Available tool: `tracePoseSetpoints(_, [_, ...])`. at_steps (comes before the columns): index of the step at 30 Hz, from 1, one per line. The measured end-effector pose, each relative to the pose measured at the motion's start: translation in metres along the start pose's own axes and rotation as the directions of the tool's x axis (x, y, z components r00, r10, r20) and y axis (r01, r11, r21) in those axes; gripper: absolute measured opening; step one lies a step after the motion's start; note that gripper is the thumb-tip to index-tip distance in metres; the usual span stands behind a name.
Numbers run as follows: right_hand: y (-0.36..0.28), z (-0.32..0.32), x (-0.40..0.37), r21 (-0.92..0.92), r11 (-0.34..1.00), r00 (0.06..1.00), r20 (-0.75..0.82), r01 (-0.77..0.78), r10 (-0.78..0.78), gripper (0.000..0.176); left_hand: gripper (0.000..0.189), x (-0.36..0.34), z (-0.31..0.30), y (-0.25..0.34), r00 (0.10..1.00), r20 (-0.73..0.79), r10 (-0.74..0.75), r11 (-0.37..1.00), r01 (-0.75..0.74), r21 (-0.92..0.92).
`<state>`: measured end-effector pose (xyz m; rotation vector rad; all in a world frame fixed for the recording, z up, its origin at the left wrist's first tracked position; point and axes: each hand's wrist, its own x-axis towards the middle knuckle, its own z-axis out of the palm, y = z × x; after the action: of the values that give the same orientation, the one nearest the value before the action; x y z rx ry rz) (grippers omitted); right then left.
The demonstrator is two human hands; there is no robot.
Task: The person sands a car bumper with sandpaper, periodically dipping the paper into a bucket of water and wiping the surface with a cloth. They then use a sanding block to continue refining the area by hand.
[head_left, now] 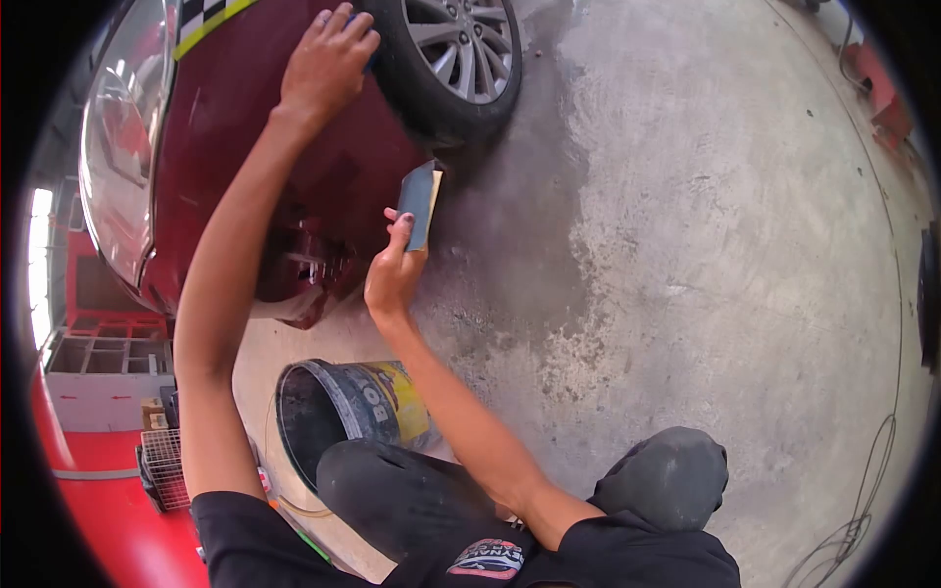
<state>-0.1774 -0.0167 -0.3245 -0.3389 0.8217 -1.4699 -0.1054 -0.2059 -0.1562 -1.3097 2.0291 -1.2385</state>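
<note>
My left hand (328, 64) is up on the dark red car body (225, 127), beside the wheel (461, 49). Its fingers are bent over a small blue object (370, 63), mostly hidden under them. Lower down, my right hand (394, 269) grips a flat grey-blue sheet (418, 201) with a pale yellow underside, which looks like folded sandpaper. The sheet is held upright between thumb and fingers, near the lower edge of the car body and below the tyre.
A dark bucket (363, 402) with a yellow label lies between the car and my knee (667, 480). Damp patches mark the concrete floor (725, 245). A cable (853, 529) runs along the right. Shelving (108, 382) and a wire basket (164, 468) stand at the left.
</note>
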Motion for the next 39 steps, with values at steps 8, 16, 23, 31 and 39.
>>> tracePoseSetpoints(8, [0.024,-0.062,0.017,-0.131,0.987,0.985,-0.133,0.096,-0.113,0.046,0.029,-0.081,0.055,0.139,0.997,-0.068,0.037,0.999,-0.036,0.024])
tracePoseSetpoints(16, [-0.032,-0.093,0.042,-0.176,0.960,0.965,-0.108,0.218,-0.239,0.050,0.038,-0.149,0.086,0.220,0.989,0.054,0.140,0.987,-0.135,-0.085])
tracePoseSetpoints(23, [-0.024,-0.075,0.032,-0.091,0.989,0.980,-0.150,0.120,-0.133,0.052,0.038,-0.102,-0.008,0.069,0.989,-0.117,-0.086,0.994,0.078,-0.071])
tracePoseSetpoints(31, [0.002,-0.060,0.027,-0.094,0.995,0.997,-0.069,0.034,-0.040,0.043,0.046,-0.034,-0.082,-0.079,0.909,-0.164,-0.383,0.908,0.403,0.113])
tracePoseSetpoints(39, [-0.013,-0.066,0.036,-0.079,0.994,0.986,-0.145,0.070,-0.081,0.048,0.058,-0.013,-0.024,-0.032,0.973,-0.034,-0.229,0.973,0.229,-0.016])
